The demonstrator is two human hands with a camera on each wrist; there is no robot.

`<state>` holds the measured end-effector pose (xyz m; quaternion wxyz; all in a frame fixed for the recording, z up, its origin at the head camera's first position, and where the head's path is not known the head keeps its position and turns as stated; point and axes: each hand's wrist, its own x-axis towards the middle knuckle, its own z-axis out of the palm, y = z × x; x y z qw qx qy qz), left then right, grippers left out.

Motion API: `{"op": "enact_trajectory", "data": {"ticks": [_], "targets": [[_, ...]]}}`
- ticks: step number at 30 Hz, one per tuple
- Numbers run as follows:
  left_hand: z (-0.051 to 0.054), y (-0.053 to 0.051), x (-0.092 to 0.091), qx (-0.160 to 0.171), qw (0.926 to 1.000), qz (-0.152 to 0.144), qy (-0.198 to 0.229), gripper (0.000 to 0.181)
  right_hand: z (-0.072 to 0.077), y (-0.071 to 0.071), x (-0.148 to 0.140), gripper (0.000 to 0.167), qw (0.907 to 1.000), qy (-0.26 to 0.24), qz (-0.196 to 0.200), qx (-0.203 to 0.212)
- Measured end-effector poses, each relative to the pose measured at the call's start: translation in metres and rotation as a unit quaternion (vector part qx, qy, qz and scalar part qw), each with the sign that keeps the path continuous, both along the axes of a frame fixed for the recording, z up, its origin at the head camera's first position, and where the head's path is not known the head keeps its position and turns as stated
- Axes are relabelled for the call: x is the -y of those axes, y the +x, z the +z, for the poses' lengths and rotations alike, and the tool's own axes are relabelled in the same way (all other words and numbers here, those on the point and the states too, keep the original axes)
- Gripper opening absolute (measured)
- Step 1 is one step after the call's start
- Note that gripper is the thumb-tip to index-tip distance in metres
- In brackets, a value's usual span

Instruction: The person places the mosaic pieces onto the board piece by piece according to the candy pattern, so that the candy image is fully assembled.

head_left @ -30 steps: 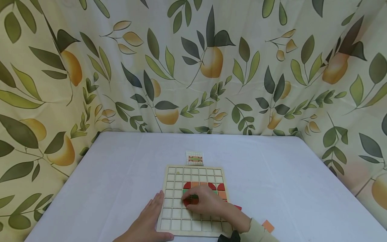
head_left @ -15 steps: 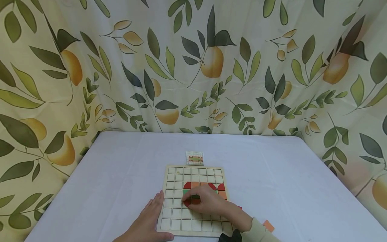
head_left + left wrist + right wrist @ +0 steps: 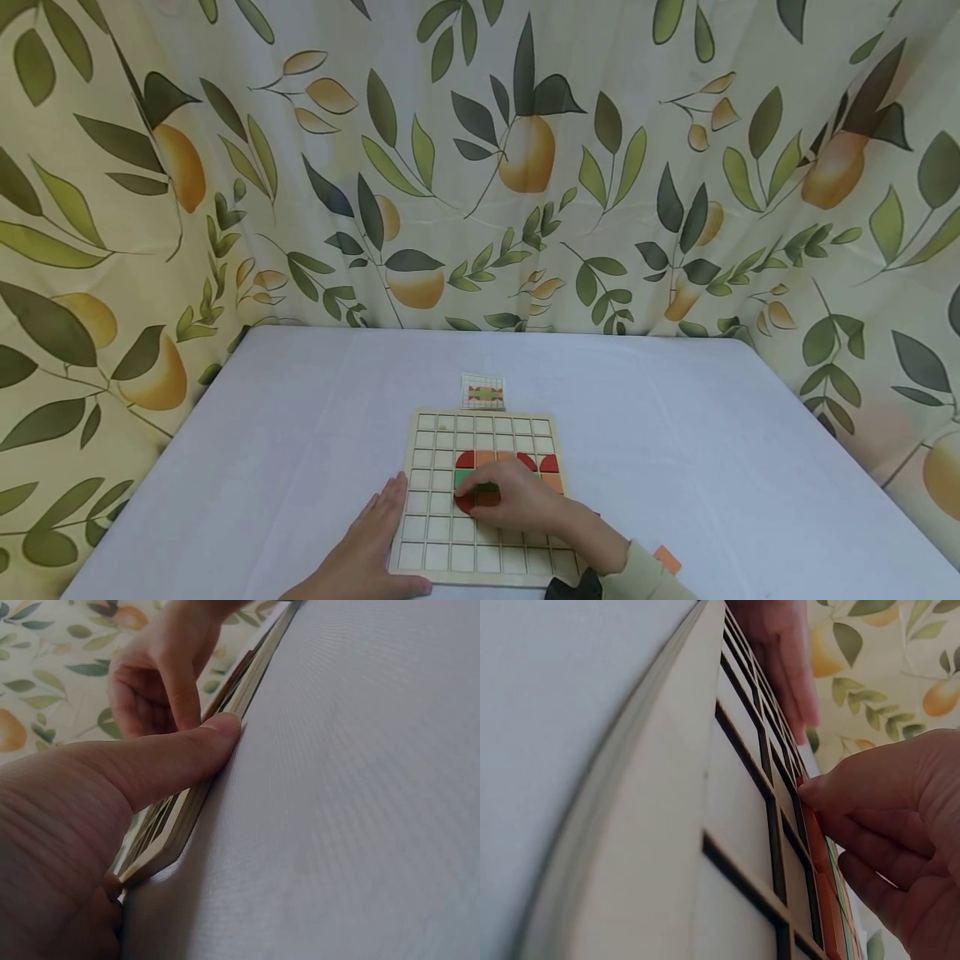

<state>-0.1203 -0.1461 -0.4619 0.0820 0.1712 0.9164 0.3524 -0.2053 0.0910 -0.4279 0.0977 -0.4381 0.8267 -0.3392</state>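
Note:
A wooden grid board (image 3: 438, 533) lies on the table with coloured tiles in some of its cells. My left hand (image 3: 363, 542) rests against the board's near left corner, fingers straight along the left side. In the left wrist view its thumb (image 3: 180, 754) presses the front edge. Over the middle of the board, my right hand (image 3: 517, 500) pinches a red quarter-round tile (image 3: 463, 505) at a cell in the lower tile row. Green tile (image 3: 461, 477) and orange tile (image 3: 486, 457) pieces lie just beyond. The right hand hides part of the pattern.
A small pattern card (image 3: 482, 392) stands behind the board's far edge. One loose orange square tile (image 3: 667, 559) lies right of the board, beside the right sleeve (image 3: 641, 575). A leaf-and-fruit curtain (image 3: 480, 167) hangs behind the white-covered table (image 3: 315, 417).
The right hand has shifted very slightly to the right, still at the same red tile. The left hand stays in place on the board's edge.

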Motion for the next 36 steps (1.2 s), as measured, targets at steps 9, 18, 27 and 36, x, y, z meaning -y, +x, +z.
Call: {"op": "enact_trajectory", "data": {"ticks": [9,18,27,36], "targets": [[-0.001,-0.001,0.0,-0.006,0.9999,-0.006,0.007,0.124,-0.002,0.002,-0.005,0.022,0.9992,-0.027,0.008,-0.028],[-0.001,-0.001,-0.003,0.01,0.9999,0.008,0.002,0.126,0.003,0.004,-0.032,0.02,0.9988,-0.027,-0.035,-0.018],[-0.004,-0.001,-0.003,0.016,0.9997,0.018,0.011,0.128,0.004,0.007,-0.064,0.019,0.9966,-0.018,-0.081,0.0],[-0.002,-0.001,-0.003,0.017,0.9997,0.017,0.006,0.126,0.01,0.019,-0.099,0.023,0.9866,0.003,-0.161,0.03]]}}
